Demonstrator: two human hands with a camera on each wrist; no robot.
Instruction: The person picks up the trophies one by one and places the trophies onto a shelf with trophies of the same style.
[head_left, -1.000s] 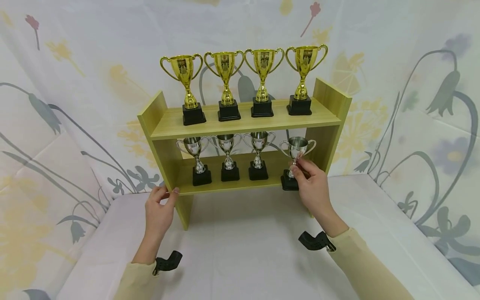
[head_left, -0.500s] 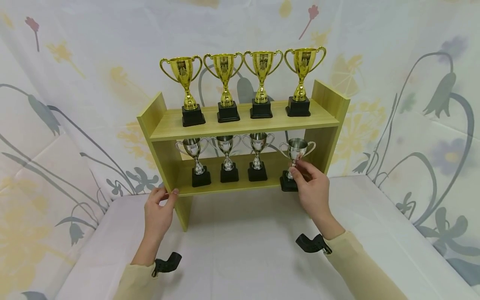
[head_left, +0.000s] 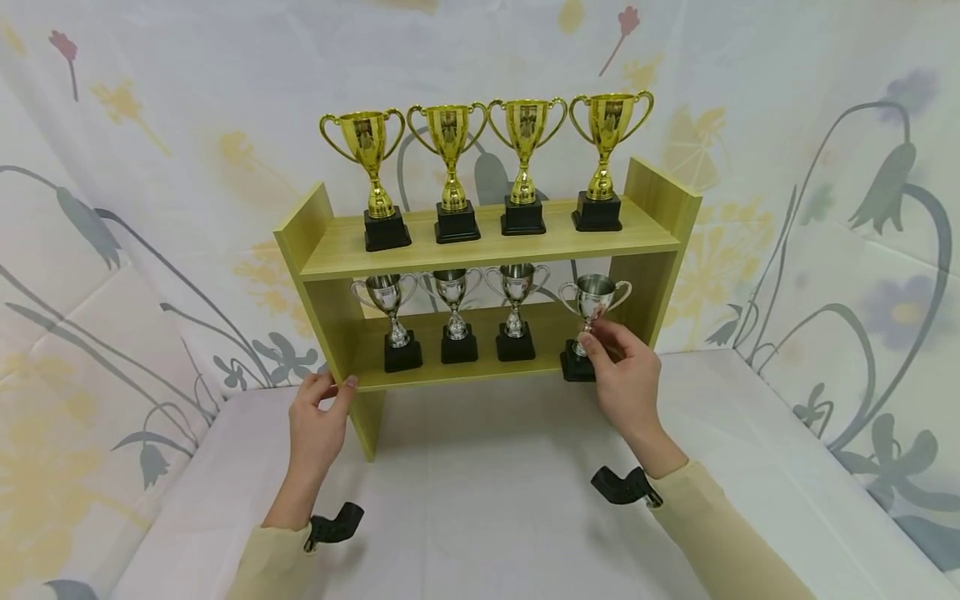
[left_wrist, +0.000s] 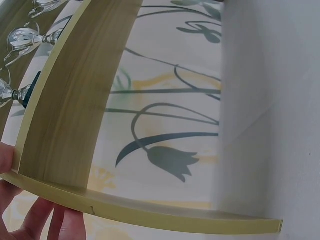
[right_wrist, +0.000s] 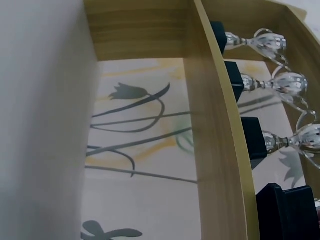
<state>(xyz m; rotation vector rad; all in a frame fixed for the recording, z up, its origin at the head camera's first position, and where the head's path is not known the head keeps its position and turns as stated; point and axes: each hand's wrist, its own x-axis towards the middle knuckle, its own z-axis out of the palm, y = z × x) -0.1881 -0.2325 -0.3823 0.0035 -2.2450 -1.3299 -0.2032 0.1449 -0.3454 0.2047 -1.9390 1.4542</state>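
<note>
My right hand [head_left: 628,375] pinches the stem of a small silver trophy cup [head_left: 595,293] at the right end of the lower shelf. The cup is upright, and its black base [right_wrist: 285,210] overlaps the shelf's front edge. Three other silver trophy cups [head_left: 516,287] stand in a row to its left, on black bases. At the left side of the two-tier wooden shelf [head_left: 480,250], my left hand [head_left: 318,421] grips the side panel. In the left wrist view the thumb is on the inner side of the panel [left_wrist: 150,215] and the fingers are outside it.
Several gold trophy cups [head_left: 525,125] stand in a row on the upper shelf, between raised wooden ends. The unit rests on a white-covered table [head_left: 480,500], with a flower-patterned cloth [head_left: 150,250] behind and at both sides. Black wrist mounts [head_left: 337,523] extend from both wrists.
The right forearm has shifted slightly left while the hand keeps its pinch on the silver trophy cup. Cup, shelf and left hand look the same apart from slight camera sway.
</note>
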